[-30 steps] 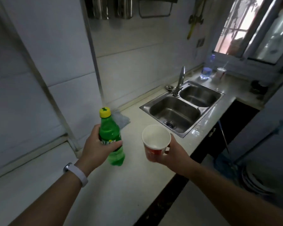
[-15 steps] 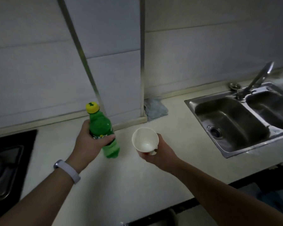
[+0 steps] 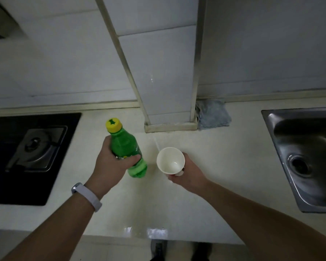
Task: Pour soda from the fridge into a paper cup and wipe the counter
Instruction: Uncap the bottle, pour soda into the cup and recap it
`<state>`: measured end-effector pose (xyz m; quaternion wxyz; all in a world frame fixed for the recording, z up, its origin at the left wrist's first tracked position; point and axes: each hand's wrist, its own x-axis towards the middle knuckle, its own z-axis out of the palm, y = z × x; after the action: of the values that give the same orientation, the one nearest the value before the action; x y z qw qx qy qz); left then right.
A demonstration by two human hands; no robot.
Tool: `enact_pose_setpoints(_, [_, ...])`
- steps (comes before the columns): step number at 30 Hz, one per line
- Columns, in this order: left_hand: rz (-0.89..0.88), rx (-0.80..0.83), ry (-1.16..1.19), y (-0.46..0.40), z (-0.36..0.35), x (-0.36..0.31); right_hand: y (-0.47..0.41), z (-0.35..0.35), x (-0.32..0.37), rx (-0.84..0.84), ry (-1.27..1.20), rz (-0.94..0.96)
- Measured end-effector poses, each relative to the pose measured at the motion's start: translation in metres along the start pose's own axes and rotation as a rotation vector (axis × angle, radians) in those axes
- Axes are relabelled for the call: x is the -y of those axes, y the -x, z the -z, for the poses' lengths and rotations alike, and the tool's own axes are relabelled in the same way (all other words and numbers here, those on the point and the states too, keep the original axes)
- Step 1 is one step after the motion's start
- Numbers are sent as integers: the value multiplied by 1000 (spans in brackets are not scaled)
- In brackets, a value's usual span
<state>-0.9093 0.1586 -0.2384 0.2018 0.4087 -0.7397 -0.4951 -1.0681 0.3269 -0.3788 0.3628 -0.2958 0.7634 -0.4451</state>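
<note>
My left hand [image 3: 112, 166] grips a green soda bottle [image 3: 125, 147] around its middle; its yellow cap [image 3: 113, 125] is on and the bottle leans slightly left above the pale counter [image 3: 224, 166]. My right hand [image 3: 188, 172] holds a white paper cup [image 3: 170, 160] from below and behind, its mouth facing up and its inside empty. The cup sits just right of the bottle, a small gap between them. A folded blue-grey cloth [image 3: 213, 113] lies on the counter against the wall, behind and to the right of the cup.
A black gas hob [image 3: 26, 157] fills the counter's left side. A steel sink [image 3: 307, 155] is set in at the right. A tiled boxed column [image 3: 167, 72] juts from the wall behind the bottle. The counter's front edge runs below my forearms, with my shoes on the floor.
My view has swung left and down: the sink has slid to the right edge and the hob has come into sight. Both hands keep their grips on the bottle and the cup over the counter.
</note>
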Motion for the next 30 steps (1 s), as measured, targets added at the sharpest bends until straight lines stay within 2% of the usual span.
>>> enact_pose_setpoints(10, [78, 1, 5, 5, -9, 18, -2, -4, -9, 27, 22, -3])
enact_pose_setpoints(16, [67, 1, 63, 2, -5, 9, 9, 15, 0, 53, 183, -54])
enact_pose_setpoints(23, [-40, 41, 123, -12, 17, -21, 18, 75, 53, -72, 416, -64])
enact_pose_setpoints(30, [-183, 74, 138, -13, 37, -60, 27, 106, 150, -183, 358, 94])
